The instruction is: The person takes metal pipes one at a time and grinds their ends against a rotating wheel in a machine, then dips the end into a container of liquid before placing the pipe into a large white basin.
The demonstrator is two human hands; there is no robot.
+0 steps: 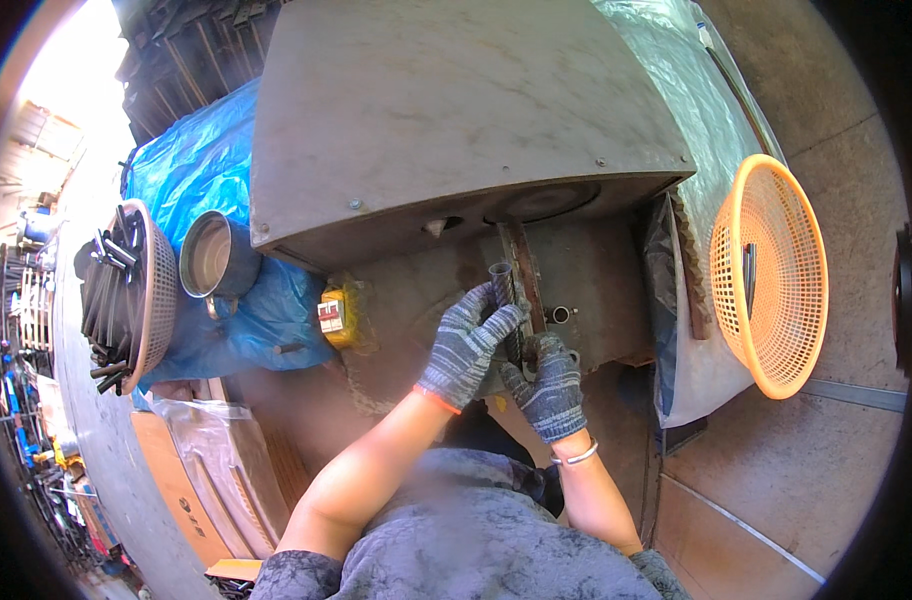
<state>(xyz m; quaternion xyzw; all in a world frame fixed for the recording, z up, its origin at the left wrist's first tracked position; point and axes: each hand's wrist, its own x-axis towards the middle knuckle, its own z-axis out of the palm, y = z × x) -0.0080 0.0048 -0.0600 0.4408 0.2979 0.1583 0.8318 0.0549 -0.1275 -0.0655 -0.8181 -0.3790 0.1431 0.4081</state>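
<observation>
My left hand (467, 345), in a grey striped knit glove, is closed round a dark metal tube (501, 287) with an open upper end. The tube stands beside a rusty flat metal bar (522, 262) that runs out from under a grey metal housing (456, 110). My right hand (549, 388), gloved alike, has its fingers curled at the tube's lower end, which they partly hide. Just right of the bar is a small metal ring or pipe end (561, 314).
An orange plastic basket (818, 290) at the right holds a few dark pieces. At the left, a basket (161, 300) is heaped with dark tubes. A metal mug (238, 258) stands on blue plastic sheeting (276, 325). A yellow-wrapped switch (344, 316) sits nearer the bar.
</observation>
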